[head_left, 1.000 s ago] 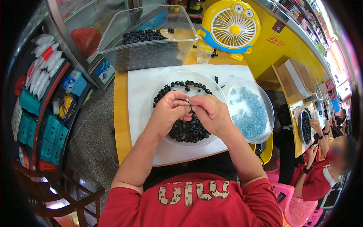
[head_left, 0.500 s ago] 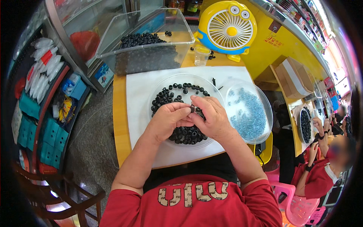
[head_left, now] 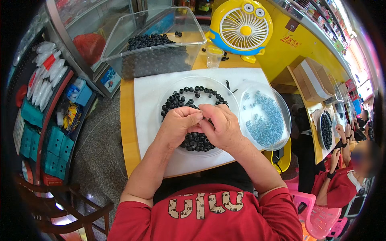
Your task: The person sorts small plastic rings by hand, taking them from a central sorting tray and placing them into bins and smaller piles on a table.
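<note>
Over a round clear plastic tray [head_left: 234, 96] my two hands meet fingertip to fingertip. In the tray lie many small black barrel-shaped pieces [head_left: 177, 98], some with a hole showing. My left hand [head_left: 181, 125] is closed, thumb and forefinger pinching a small black piece that is mostly hidden by the fingers. The fingers of my right hand [head_left: 223, 127] are closed in a pinch against the same piece. To the right stands a second round clear tray [head_left: 287, 116] with many tiny pale-blue clear pieces [head_left: 267, 124] in it.
At the back left a large clear bin [head_left: 116, 52] holds a heap of black pieces. Beside it are a clear plastic cup [head_left: 214, 58] and a yellow fan [head_left: 241, 30]. White paper [head_left: 146, 92] covers the table. A co-worker [head_left: 341, 184] sits at another table on the right.
My right hand has shifted slightly to the left, closer against my left hand. The small black piece, seen between the fingertips before, is now mostly covered.
</note>
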`<state>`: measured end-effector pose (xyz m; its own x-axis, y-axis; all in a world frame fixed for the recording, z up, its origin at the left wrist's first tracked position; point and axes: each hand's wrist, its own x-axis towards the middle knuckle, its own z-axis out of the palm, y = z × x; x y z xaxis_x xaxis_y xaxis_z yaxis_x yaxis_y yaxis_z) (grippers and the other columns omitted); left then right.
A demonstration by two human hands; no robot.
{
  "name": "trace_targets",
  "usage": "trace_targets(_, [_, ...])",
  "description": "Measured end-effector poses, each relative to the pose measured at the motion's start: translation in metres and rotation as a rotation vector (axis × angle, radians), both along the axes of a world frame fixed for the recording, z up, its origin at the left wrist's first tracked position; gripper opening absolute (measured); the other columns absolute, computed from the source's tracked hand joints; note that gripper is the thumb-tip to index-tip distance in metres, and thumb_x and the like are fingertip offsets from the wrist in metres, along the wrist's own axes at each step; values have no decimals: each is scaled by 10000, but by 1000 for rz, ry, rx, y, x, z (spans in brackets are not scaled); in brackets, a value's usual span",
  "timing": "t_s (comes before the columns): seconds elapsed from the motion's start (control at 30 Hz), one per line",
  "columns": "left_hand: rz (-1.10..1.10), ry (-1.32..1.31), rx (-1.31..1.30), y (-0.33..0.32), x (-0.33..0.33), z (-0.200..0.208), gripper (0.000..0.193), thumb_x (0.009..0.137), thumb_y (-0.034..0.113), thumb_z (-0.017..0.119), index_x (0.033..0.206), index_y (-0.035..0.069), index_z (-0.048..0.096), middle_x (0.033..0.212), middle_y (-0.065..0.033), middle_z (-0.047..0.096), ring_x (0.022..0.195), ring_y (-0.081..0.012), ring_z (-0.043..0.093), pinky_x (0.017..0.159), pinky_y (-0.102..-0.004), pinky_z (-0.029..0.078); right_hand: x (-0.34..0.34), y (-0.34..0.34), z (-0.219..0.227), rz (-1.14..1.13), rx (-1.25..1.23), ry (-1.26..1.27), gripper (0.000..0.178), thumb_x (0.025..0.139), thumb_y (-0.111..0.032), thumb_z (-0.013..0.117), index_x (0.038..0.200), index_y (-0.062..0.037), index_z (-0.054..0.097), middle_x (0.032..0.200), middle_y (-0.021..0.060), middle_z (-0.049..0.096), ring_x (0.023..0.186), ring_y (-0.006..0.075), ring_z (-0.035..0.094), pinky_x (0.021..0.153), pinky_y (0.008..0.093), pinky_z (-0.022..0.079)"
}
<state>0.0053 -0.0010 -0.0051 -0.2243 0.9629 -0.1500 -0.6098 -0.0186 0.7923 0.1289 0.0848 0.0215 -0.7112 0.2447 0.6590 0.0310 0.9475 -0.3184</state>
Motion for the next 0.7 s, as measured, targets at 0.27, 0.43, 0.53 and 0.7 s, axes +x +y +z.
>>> trace_targets(0.27, [9,-75,25,0,2,0,162,830,100,554,914,-36,576,825,-90,610,729,-158,611,672,-270,528,4,11,-4,39,-38,58,238,656,-56,626,883,-24,558,831,96,566,762,269,539,682,361,441])
trace_targets(0.43, [-29,108,-24,1,2,0,161,824,97,560,919,-31,577,820,-77,611,715,-132,604,676,-255,517,8,7,-5,31,8,-26,208,653,-68,651,843,-29,575,857,109,584,782,270,558,694,348,458])
trace_targets(0.53, [42,313,-104,-1,5,11,155,801,75,567,922,-20,581,807,-67,609,684,-116,592,645,-227,496,16,9,-1,14,-142,-51,208,669,-76,655,855,-27,575,864,112,586,787,270,562,713,338,459])
trace_targets(0.7, [548,653,-62,-5,-27,65,181,722,10,546,899,0,581,780,-38,595,645,-101,550,627,-222,463,61,39,7,-72,-292,-33,177,720,-62,633,882,-13,581,863,105,591,786,220,573,722,289,455])
